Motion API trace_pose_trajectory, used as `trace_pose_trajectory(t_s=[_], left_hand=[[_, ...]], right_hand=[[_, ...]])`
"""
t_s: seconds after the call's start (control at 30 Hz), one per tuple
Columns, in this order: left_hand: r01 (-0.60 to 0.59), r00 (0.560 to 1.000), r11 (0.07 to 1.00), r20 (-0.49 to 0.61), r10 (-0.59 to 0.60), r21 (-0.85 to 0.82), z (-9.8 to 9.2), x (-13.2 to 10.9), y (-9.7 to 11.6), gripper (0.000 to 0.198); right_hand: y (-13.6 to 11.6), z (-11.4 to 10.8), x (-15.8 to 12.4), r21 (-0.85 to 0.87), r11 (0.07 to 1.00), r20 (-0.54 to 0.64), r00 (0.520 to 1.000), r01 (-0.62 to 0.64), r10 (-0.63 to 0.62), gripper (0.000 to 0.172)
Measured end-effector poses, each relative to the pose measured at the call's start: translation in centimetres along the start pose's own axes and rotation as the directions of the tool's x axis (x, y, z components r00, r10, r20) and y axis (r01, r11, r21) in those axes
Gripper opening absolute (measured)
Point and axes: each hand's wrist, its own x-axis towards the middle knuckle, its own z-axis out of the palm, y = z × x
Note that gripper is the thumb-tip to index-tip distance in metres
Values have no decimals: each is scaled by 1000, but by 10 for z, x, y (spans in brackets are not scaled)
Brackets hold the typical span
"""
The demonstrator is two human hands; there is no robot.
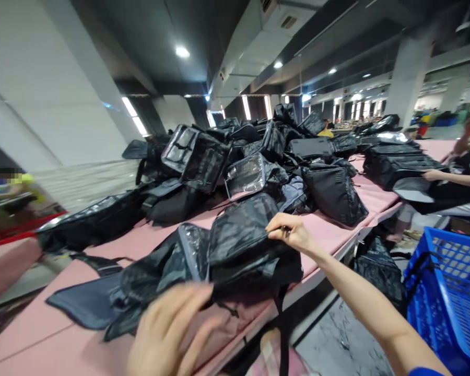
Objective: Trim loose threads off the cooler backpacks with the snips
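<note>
A dark camouflage-patterned bag [238,235] lies on the pink table top [27,334] in front of me, its flap and straps spread toward the left. My right hand [292,232] is closed at the bag's upper right edge, with a small dark object, too small to name, between its fingers. Nearer the camera, at lower centre, my left hand [172,329] is blurred by motion. Its fingers are apart and hold nothing visible, close to the bag's lower left side.
Many black bags [203,162] are heaped across the table's far part. A blue plastic basket [454,292] stands at the lower right, beside a dark bag [379,266] below the table edge. Another person's hand [434,175] touches a bag at the right.
</note>
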Motion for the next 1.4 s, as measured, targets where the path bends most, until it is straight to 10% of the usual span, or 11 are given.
trace_pose_trajectory(t_s=[0.07, 0.27, 0.53, 0.73, 1.4], left_hand=[[-223, 941, 946, -200, 271, 235, 3, 40, 3, 42], [-443, 843, 735, -40, 537, 513, 37, 102, 5, 25], [-144, 984, 969, 130, 120, 199, 31, 125, 11, 36], [38, 981, 997, 190, -25, -64, 32, 124, 7, 39], [149, 955, 959, 287, -76, -240, 34, 126, 1, 44]], right_hand=[[5, -7, 4, 1, 1000, 45, 999, -10, 10, 17], [9, -18, 15, 28, 991, 71, 989, -134, 132, 23], [4, -42, -34, -440, 805, -385, 894, -397, 230, 40], [-10, -24, -71, -651, 702, -215, 958, -287, 192, 20], [-16, -14, -42, -725, 662, -160, 982, -187, 101, 7]])
